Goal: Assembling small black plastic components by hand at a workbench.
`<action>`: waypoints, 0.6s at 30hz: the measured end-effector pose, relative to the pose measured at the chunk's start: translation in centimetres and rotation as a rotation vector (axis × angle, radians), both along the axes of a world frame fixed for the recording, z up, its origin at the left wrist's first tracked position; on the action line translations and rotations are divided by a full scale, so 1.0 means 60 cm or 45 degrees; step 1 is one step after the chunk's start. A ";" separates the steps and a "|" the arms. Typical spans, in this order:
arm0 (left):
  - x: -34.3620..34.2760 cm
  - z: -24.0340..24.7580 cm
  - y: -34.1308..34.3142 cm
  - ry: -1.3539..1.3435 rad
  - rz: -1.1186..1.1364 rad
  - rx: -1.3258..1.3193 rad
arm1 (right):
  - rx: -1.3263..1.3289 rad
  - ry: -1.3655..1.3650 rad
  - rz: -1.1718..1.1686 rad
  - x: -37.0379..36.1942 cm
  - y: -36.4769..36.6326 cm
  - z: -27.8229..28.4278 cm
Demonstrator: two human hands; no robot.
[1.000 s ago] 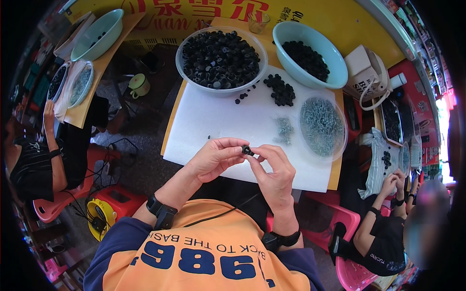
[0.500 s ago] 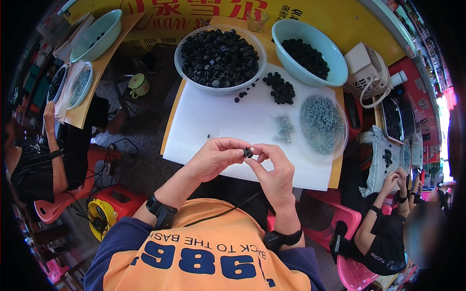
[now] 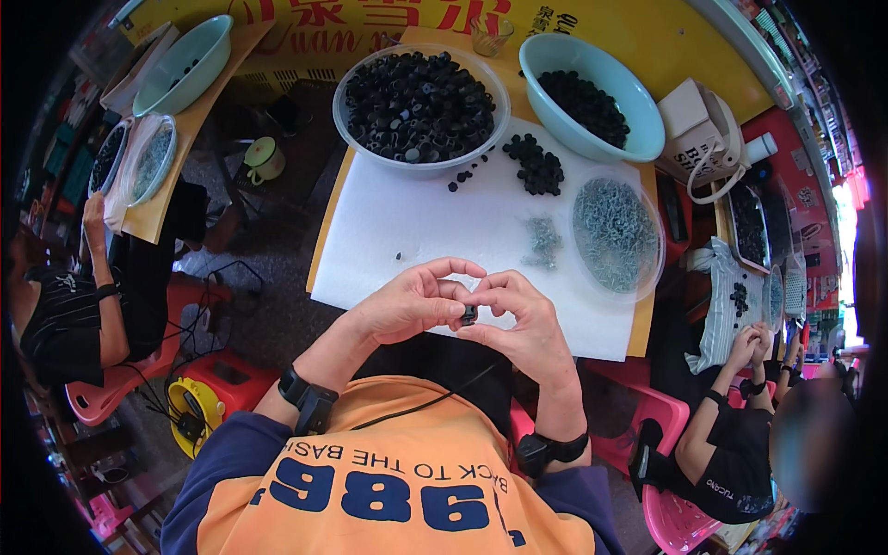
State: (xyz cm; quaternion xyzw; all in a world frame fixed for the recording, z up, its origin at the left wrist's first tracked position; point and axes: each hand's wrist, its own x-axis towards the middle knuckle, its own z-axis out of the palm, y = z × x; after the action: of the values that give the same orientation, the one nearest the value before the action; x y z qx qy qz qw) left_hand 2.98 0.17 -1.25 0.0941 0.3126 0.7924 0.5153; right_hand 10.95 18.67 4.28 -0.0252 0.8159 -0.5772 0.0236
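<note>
Between the fingertips of both hands, close in front of my shirt, is a small black plastic knob point(image 3: 469, 315). My left hand point(image 3: 407, 301) pinches it from the left with thumb and forefinger. From the other side my right hand point(image 3: 520, 319) grips it, its curled fingers meeting the left ones. The fingers hide part of the knob. Beyond the hands lies a white foam sheet point(image 3: 398, 217) with a loose heap of silvery screws point(image 3: 542, 242) on it. Farther back is a cluster of black knobs point(image 3: 535, 166).
A clear bowl point(image 3: 421, 170) full of black caps stands at the back, beside a pale green basin point(image 3: 643, 120) of black pieces. A clear tray point(image 3: 656, 273) of screws sits at the right. Co-workers sit at both sides; a white bag point(image 3: 692, 129) stands back right.
Both hands have shifted slightly down toward me with the knob. The knob is turned differently, and the right fingers are now closer over the left fingertips.
</note>
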 end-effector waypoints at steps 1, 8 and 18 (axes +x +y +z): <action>0.000 0.000 0.000 -0.001 -0.001 -0.001 | -0.001 -0.001 -0.001 0.000 0.001 0.000; -0.001 0.006 -0.004 0.010 -0.023 -0.086 | 0.039 -0.057 0.071 -0.007 0.001 0.001; 0.000 -0.005 -0.008 0.041 -0.001 -0.118 | 0.116 0.122 0.085 -0.005 0.000 -0.022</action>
State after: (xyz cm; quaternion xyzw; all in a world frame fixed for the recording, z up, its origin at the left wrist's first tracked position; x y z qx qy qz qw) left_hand 2.97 -0.33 -1.57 0.0831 0.3570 0.7753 0.5144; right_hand 10.66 18.66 2.93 -0.0789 0.8402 -0.5364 0.0050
